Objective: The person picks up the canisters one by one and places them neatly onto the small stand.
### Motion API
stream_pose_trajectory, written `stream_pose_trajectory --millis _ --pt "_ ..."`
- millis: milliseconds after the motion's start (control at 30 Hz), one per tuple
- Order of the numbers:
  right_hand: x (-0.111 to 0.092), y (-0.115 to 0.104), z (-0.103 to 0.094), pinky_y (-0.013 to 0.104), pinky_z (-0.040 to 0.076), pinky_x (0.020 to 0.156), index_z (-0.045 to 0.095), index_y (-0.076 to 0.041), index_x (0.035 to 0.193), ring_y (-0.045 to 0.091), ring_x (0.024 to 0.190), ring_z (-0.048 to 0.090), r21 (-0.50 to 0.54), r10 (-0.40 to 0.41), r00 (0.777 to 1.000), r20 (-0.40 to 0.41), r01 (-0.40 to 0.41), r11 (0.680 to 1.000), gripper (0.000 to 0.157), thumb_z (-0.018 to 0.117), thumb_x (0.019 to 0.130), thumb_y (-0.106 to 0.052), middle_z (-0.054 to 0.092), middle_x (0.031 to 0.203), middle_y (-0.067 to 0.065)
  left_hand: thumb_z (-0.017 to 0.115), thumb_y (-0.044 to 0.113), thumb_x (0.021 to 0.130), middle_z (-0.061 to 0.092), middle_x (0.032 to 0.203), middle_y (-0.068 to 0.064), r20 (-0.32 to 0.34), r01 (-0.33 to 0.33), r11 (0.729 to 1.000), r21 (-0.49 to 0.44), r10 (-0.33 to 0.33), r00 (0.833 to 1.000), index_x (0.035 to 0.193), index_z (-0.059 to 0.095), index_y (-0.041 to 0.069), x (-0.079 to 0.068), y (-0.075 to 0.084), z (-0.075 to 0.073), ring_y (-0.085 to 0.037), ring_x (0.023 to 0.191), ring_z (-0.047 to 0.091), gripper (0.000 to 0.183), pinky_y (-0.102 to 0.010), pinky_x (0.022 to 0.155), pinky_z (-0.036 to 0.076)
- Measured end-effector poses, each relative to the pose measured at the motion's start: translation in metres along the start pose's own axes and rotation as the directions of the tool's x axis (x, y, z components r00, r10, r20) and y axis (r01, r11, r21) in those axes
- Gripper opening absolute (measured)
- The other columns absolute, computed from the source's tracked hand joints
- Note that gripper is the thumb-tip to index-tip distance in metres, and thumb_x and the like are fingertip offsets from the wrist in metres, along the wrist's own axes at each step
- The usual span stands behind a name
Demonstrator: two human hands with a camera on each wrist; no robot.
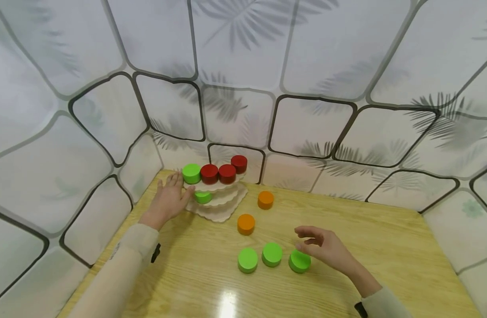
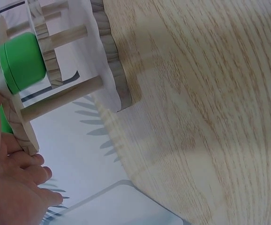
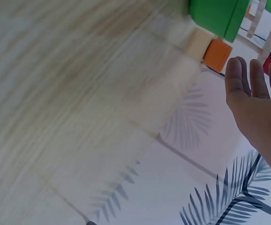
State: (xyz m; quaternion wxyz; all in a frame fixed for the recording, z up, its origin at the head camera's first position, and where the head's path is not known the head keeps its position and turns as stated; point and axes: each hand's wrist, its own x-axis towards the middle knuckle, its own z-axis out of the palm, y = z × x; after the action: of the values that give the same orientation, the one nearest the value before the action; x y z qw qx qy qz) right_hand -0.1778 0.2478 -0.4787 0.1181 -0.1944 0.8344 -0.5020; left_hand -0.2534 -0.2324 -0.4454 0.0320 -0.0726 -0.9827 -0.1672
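Note:
My left hand (image 1: pixel 169 198) holds the left edge of the top tier of a pale three-tier stand (image 1: pixel 215 214), thumb at the front rim, other fingers round the side. The scalloped wooden edges and posts show in the left wrist view. On the top tier sit a green cylinder (image 1: pixel 191 173) and three dark red cylinders (image 1: pixel 209 174). Another green cylinder (image 2: pixel 23 62), with a seam round it, is on the middle tier. My right hand (image 1: pixel 326 249) hovers with loosely bent fingers, nothing in it, overlapping the rightmost green cylinder (image 1: pixel 299 261) in the head view.
Two more green cylinders (image 1: pixel 247 260) lie on the wooden table (image 1: pixel 346 282) to the left of the right hand. Two orange cylinders (image 1: pixel 246 224) stand between them and the stand. Patterned walls (image 1: pixel 239 119) rise behind and at both sides.

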Motion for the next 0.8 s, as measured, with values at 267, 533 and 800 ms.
stream_pose_trajectory --millis 267,533,800 --pt "-0.017 0.012 0.004 0.024 0.057 0.098 0.059 0.004 0.145 0.025 0.128 0.066 0.003 0.017 0.997 0.071 -0.018 1.000 0.055 0.075 0.099 -0.022 0.064 0.143 0.026 0.030 0.048 0.115 0.015 0.170 -0.035 0.001 0.002 1.000 -0.002 -0.002 1.000 0.162 0.014 -0.015 0.000 -0.001 0.001 -0.055 0.158 0.016 0.081 -0.077 0.124 0.009" --pt "-0.027 0.020 0.008 0.022 0.056 0.097 0.059 0.006 0.144 0.005 0.115 0.068 0.026 -0.004 0.996 0.089 0.002 1.000 0.055 0.077 0.098 -0.019 0.065 0.141 0.027 0.031 0.049 0.115 0.017 0.170 -0.035 -0.005 0.003 1.000 0.006 -0.003 1.000 0.161 0.017 -0.016 0.000 -0.001 0.001 -0.055 0.158 0.017 0.081 -0.077 0.124 0.009" --pt "-0.029 0.029 0.008 0.020 0.056 0.097 0.058 0.006 0.144 0.002 0.116 0.067 0.046 -0.006 0.995 0.104 0.001 0.999 0.059 0.080 0.095 -0.018 0.063 0.142 0.029 0.031 0.049 0.115 0.019 0.170 -0.035 -0.007 0.002 1.000 0.009 -0.002 1.000 0.161 0.016 -0.016 0.000 0.000 0.001 -0.055 0.158 0.018 0.081 -0.077 0.124 0.011"
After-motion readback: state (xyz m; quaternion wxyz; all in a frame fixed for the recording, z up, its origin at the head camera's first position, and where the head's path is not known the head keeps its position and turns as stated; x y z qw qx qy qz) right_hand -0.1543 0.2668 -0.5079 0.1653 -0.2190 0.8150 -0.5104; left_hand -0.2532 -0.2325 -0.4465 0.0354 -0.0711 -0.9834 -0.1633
